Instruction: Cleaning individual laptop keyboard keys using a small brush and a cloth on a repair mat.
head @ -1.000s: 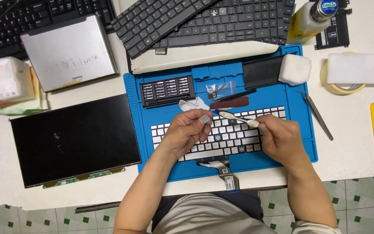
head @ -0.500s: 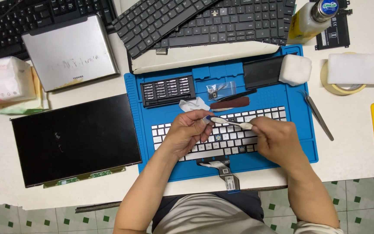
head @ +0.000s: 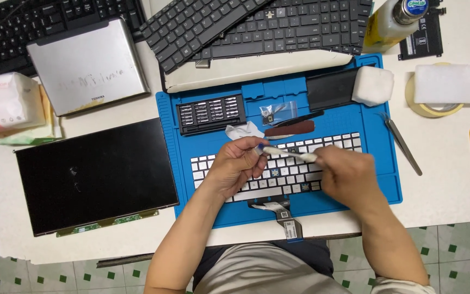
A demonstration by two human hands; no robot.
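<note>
The right hand [head: 346,175] is closed around the handle of a slim white brush [head: 285,153], which points toward nine o'clock, its tip meeting the left hand [head: 239,166]. The left hand's fingers are curled together, pinching something small at the brush tip; what it is cannot be told. Both hands rest over a white laptop keyboard [head: 295,169] lying flat on a blue work mat [head: 376,179], its ribbon cable [head: 281,213] trailing off toward six o'clock.

At twelve o'clock from the hands lie a crumpled white wipe [head: 244,131] and a dark flat pry tool [head: 289,129]; beyond them, at eleven, sits a black tray of screwdriver bits [head: 210,114]. A white sponge block [head: 372,85] sits at one o'clock on the mat. Tweezers [head: 402,142] lie at three o'clock, just off the mat's edge. A black laptop screen panel [head: 96,177] lies at nine o'clock, well apart.
</note>
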